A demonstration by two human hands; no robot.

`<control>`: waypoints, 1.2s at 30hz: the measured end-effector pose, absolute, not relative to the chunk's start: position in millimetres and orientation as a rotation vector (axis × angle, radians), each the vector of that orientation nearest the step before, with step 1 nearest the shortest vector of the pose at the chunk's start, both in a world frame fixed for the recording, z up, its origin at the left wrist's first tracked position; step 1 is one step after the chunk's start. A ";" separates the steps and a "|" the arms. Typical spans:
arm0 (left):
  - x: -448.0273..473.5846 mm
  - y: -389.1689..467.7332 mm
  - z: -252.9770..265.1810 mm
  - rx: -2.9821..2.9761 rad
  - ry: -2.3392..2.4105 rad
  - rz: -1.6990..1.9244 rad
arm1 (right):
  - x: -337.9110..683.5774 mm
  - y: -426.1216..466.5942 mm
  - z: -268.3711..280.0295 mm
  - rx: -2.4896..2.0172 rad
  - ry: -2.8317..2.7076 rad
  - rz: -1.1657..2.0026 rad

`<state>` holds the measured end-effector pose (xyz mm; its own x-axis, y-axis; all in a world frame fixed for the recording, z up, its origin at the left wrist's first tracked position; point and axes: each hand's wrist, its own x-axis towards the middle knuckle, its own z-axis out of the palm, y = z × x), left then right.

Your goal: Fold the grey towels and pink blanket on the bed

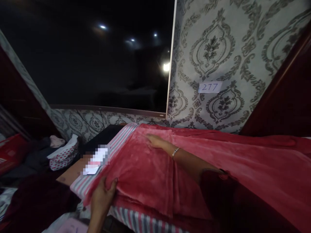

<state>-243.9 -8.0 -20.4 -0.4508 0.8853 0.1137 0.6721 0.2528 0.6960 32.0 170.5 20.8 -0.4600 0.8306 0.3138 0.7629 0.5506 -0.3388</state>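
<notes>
A red plush blanket (145,165) lies folded in layers over a grey, pink and white striped cloth (123,134). My left hand (102,197) rests at the blanket's near left corner, thumb spread away from the fingers, which are partly hidden. Farther back, my right hand (155,141) lies flat on the top layer near its far edge, fingers stretched out. A bracelet circles that wrist. Just left of the blanket, a lit phone-like object (93,168), partly blurred out, lies by the striped border.
A large dark television (97,64) hangs on the patterned wall, beside a paper label (210,86) reading 277. On the left is a heap of clothes (29,194) with a red-dotted white cloth (64,157). A brown board-like surface (69,171) shows beside the blanket.
</notes>
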 end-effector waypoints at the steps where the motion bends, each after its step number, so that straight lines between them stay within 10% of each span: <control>1: -244.9 -7.3 -21.7 1.457 2.226 0.986 | 43.5 166.8 14.2 -1.311 -2.352 0.199; 36: -25.5 -86.8 -16.5 2.845 1.113 0.502 | 289.2 -164.9 -50.6 -1.668 -2.051 0.085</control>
